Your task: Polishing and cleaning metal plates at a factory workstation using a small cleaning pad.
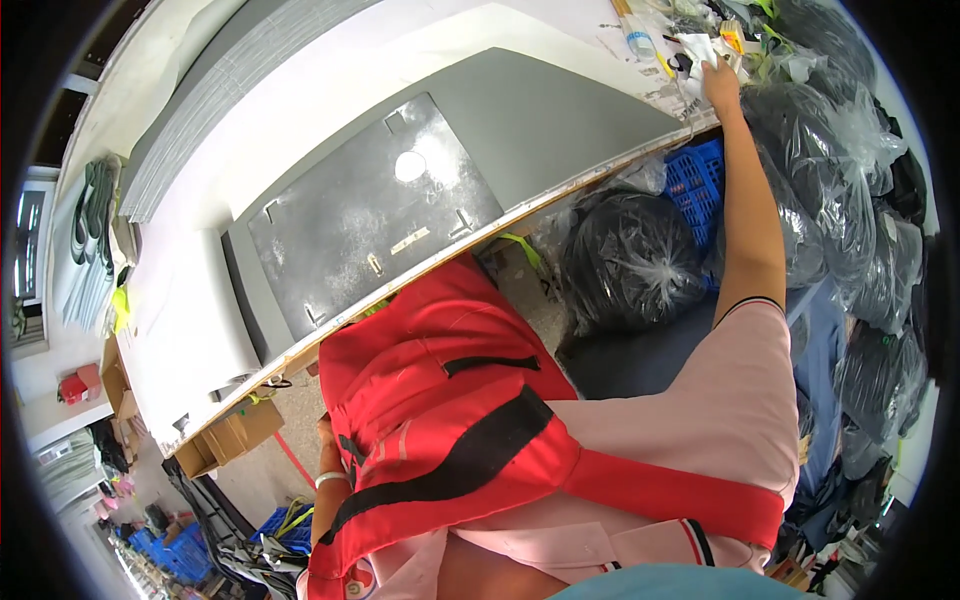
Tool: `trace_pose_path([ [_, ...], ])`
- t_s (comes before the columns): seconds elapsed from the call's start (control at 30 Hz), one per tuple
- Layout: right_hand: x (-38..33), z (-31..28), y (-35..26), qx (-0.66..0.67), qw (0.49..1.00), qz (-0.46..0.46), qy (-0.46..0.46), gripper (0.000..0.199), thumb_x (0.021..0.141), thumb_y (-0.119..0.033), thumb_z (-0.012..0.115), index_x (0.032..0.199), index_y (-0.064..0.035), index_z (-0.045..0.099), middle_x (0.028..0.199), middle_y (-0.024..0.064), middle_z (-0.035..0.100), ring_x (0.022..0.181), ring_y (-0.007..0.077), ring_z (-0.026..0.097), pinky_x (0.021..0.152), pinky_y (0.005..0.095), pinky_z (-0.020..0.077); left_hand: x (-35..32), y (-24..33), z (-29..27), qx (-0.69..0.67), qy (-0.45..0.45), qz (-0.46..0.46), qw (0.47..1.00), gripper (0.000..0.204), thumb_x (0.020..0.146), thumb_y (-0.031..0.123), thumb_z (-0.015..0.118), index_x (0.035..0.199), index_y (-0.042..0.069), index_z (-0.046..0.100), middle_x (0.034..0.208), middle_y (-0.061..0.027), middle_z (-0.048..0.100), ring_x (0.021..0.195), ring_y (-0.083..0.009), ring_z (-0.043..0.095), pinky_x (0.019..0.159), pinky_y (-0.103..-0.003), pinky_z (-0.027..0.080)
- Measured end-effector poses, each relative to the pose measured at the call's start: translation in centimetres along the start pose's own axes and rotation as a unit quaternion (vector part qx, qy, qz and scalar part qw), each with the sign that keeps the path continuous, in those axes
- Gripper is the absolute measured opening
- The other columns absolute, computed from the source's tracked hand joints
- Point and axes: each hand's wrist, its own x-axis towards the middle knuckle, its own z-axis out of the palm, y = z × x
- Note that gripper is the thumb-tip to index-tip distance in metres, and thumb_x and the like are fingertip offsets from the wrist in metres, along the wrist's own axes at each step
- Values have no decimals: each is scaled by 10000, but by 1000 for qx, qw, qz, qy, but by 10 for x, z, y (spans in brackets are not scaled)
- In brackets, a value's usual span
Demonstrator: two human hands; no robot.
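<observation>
My right arm reaches out to the far right corner of the table (560, 40). There my right hand (718, 88) is closed on a crumpled white piece (700, 52), cloth or paper, I cannot tell which. Small clutter with a yellow-handled item (733, 38) lies beside it. Down at my left side, my left hand (326, 440) is partly hidden by the red apron (430, 350) I wear, and its fingers do not show. A dark, scuffed template plate (350, 200) with cut slots and a round hole lies on a grey sheet (550, 110) at the table's front edge.
Black plastic bags (635, 260) and a blue crate (695, 185) stand below the table's right end, with more bags piled at the right. A roll of pale sheet (220, 300) lies at the left. Stacked grey sheets (200, 120) rest farther back. A cardboard box (230, 440) sits below the left edge.
</observation>
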Motion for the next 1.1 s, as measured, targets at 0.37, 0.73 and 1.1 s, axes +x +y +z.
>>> trace_pose_path([
  [0.37,-15,22,-31,-155,985,72,-38,864,960,-747,301,1231,-18,677,1243,285,650,1189,422,620,992,518,483,-20,45,8,393,117,-379,829,474,911,369,624,1311,117,659,1262,-134,697,1158,-302,671,950,-407,543],
  [0.73,-4,86,33,-176,980,-93,3,404,1002,-346,536,1156,-2,682,921,242,711,831,429,686,711,544,515,-77,6,17,387,263,-395,790,374,893,355,613,1165,135,745,1135,-219,704,1103,-385,675,937,-494,541],
  [1.1,16,48,-31,-248,968,-38,-29,785,924,-765,399,1451,-200,540,1361,174,620,1219,428,579,961,617,446,-82,-37,9,480,94,-356,796,549,799,608,586,985,128,778,1122,-189,709,1061,-389,676,882,-490,553],
])
